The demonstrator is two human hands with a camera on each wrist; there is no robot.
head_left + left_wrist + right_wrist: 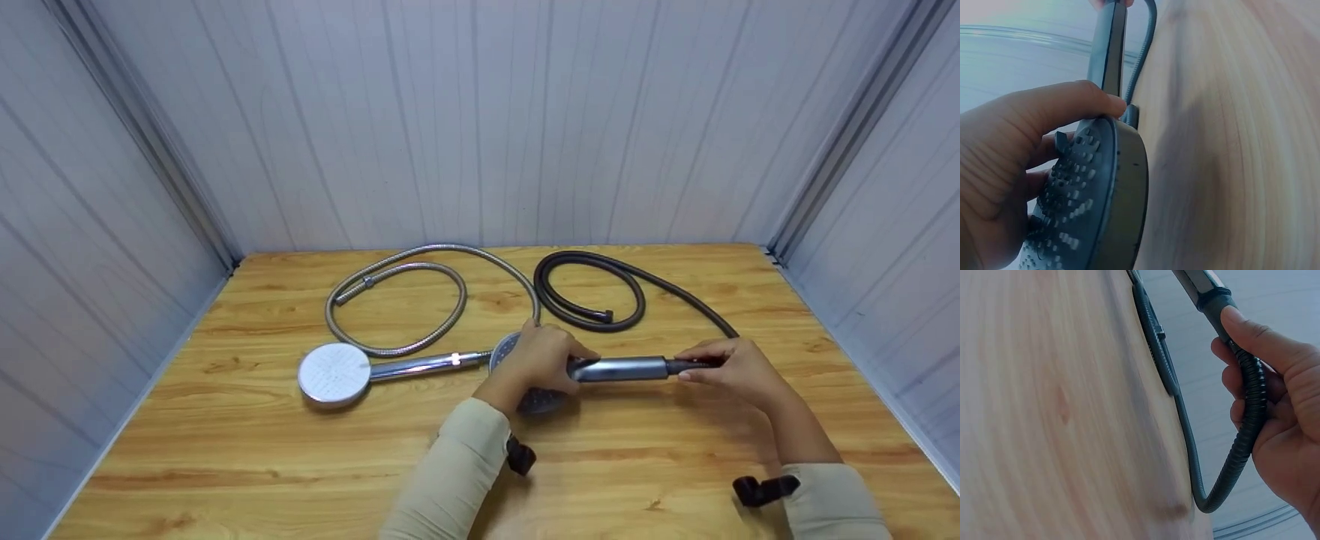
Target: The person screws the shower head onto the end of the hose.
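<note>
A dark grey shower head (pixel 626 368) is held crosswise a little above the wooden table. My left hand (pixel 541 356) grips it at the neck, thumb along the edge of the nozzle face (pixel 1075 194) in the left wrist view; this hand hides part of the face in the head view. At the other end of the handle, my right hand (pixel 739 371) pinches the smooth collar (pixel 1220 318) of the black hose (pixel 1252 391) between thumb and fingers. The collar meets the handle's end. From there the ribbed hose bends down past the palm onto the table.
Left of my hands lies a chrome shower head (pixel 334 373) with a white face, joined to a coiled silver hose (pixel 450 248). The black hose's coil (pixel 641 300) rests at the back right. Pale panelled walls (pixel 480 120) enclose the wooden table (pixel 300 465) on three sides.
</note>
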